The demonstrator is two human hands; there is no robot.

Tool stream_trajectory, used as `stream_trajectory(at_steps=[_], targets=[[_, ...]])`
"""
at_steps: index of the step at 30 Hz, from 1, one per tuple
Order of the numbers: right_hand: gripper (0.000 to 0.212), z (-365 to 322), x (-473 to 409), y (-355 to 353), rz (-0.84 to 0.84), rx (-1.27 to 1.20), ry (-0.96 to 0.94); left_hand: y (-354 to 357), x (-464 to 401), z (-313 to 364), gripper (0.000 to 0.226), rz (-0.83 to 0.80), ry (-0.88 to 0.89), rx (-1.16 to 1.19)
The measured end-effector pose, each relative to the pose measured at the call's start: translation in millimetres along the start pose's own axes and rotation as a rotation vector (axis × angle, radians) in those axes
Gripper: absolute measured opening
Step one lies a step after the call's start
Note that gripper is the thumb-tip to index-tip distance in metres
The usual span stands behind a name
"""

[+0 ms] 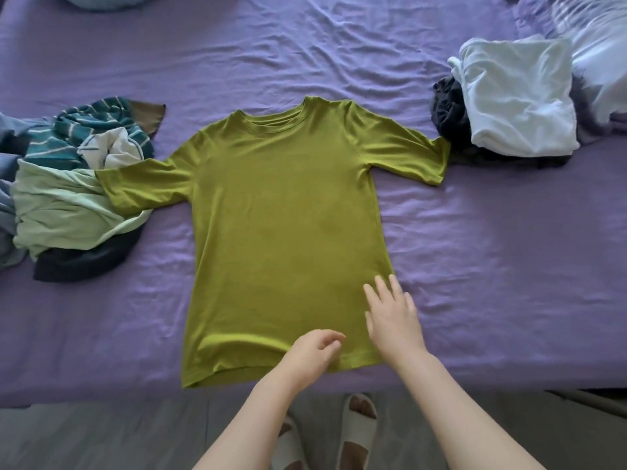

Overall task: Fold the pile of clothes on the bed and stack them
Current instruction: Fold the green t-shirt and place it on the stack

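- Lying flat on the bed (pixel 475 266), the green T-shirt (pixel 281 212) ran lengthwise away from you, collar far
- Your right hand (pixel 393 317) pressed, fingers spread, on its near right edge
- Your left hand (pixel 315 351) curled loosely at the hem, gripping nothing clearly

An olive-green shirt (pixel 285 225) lies on a purple sheet (pixel 475 266). At nine o'clock sit a teal top with white stripes (pixel 91 130) and a mint-green garment (pixel 64 212); at two o'clock, a white garment (pixel 515 96) beside a black one (pixel 448 110).
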State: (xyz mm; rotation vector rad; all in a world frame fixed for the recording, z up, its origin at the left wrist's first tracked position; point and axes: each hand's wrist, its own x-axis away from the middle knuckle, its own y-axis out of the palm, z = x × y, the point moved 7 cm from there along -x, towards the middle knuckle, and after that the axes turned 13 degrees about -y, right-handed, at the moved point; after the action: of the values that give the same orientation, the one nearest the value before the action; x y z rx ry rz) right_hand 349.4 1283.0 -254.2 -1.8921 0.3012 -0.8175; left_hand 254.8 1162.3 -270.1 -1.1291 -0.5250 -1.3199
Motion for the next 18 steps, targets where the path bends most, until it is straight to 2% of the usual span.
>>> stream_trajectory(at_steps=[2,5,10,12,16,18], targets=[[0.054,-17,-14,-3,-0.037,-0.076,-0.104,-20,1,3,0.028,0.07,-0.026,0.135],[0.052,-36,-29,-7,-0.062,-0.122,-0.127,-49,1,-3,0.024,0.125,-0.079,0.309],[0.054,-63,-48,-5,-0.121,-0.054,-0.102,-90,-9,-17,0.022,0.178,-0.125,0.386],[0.055,-74,-64,-8,-0.122,-0.043,-0.084,-113,-15,-19,0.023,0.246,-0.104,0.351],[0.063,-103,-109,-14,-0.147,-0.007,-0.071,-176,-31,-19,0.035,0.528,0.003,-0.021],[0.068,-114,-131,-15,-0.173,0.029,-0.063,-209,-44,-22,0.041,0.59,0.0,-0.114]])
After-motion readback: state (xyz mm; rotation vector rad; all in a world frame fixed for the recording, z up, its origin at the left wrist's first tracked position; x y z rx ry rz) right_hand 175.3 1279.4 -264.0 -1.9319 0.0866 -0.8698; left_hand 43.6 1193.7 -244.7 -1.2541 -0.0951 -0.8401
